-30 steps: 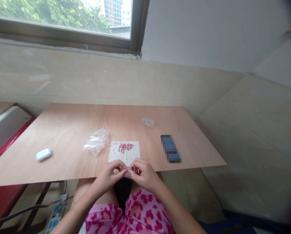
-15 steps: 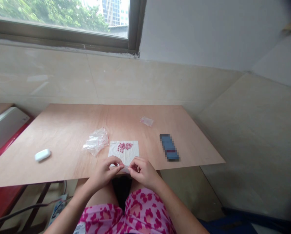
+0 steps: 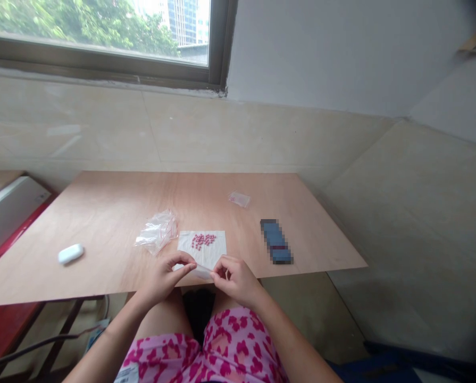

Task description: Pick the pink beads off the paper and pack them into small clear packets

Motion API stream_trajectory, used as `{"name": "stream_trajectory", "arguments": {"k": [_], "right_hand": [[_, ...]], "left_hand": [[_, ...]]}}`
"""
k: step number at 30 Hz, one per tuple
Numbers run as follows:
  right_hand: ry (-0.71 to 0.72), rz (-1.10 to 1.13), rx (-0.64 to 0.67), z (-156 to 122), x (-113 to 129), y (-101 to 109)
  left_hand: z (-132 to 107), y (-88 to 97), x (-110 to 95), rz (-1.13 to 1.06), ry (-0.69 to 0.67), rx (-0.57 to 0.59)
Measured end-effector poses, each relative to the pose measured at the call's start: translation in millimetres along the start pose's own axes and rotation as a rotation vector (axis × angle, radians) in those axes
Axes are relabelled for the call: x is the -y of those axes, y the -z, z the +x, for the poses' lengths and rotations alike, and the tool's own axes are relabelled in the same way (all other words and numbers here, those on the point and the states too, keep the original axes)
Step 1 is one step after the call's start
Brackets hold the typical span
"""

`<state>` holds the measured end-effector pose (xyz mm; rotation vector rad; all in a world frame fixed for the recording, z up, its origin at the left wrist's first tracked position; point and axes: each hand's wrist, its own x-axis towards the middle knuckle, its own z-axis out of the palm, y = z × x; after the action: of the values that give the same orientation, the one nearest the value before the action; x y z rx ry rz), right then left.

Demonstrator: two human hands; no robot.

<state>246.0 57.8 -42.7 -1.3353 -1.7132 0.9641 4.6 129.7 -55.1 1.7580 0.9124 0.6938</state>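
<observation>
My left hand (image 3: 166,276) and my right hand (image 3: 234,277) meet at the near edge of the wooden table (image 3: 114,213). Both pinch a small clear plastic bag (image 3: 201,272) stretched between their fingertips. Just beyond them lies a white sheet of paper (image 3: 216,254) with a cluster of small pink beads (image 3: 203,240) on it. A heap of empty clear bags (image 3: 157,232) sits to the left of the sheet.
A single small clear bag (image 3: 239,199) lies farther back on the table. A dark blue flat object (image 3: 276,241), blurred out, lies to the right. A white oval case (image 3: 71,253) rests at the left. A white box (image 3: 6,210) and a window ledge border the table.
Both hands have drawn slightly apart, and the small clear bag now spans the gap between their fingertips. The view has shifted a little.
</observation>
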Motion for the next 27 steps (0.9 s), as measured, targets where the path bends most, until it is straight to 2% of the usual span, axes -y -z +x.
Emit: {"name": "stream_trajectory", "arguments": {"k": [4, 7, 10, 13, 15, 18, 20, 22, 25, 27], "right_hand": [[0.008, 0.006, -0.008, -0.4, -1.7, 0.1], [0.009, 0.026, -0.034, -1.7, -3.6, -1.7], [-0.036, 0.103, -0.069, -2.9, -6.0, -7.4], [-0.129, 0.264, -0.030, -3.6, -10.4, -19.1], [-0.174, 0.374, 0.007, -2.9, -14.7, -27.8], [-0.224, 0.497, -0.031, 5.1, -21.6, -32.2], [-0.238, 0.546, -0.101, 19.3, -25.3, -23.5], [-0.220, 0.594, -0.206, 42.9, -28.4, -3.8], [-0.175, 0.703, -0.448, 91.3, -35.9, 39.8], [-0.196, 0.586, -0.611, 123.4, -44.6, 69.8]], "left_hand": [[0.5, 1.8, 0.4, -0.036, 0.038, -0.012], [-0.7, -3.4, 1.8, -0.105, 0.069, -0.021], [-4.5, -14.1, 2.7, -0.306, 0.111, -0.004], [-8.0, -24.3, 2.7, -0.484, 0.159, 0.009], [-8.3, -27.7, 2.7, -0.489, 0.149, 0.001], [-5.9, -25.5, 2.6, -0.345, 0.066, -0.110], [-3.8, -19.8, 1.7, -0.231, 0.009, -0.197], [-2.5, -12.6, 0.6, -0.164, -0.006, -0.244], [-1.9, -3.2, 0.5, -0.108, 0.040, -0.300], [-1.9, 0.3, 2.0, -0.034, 0.052, -0.332]]}}
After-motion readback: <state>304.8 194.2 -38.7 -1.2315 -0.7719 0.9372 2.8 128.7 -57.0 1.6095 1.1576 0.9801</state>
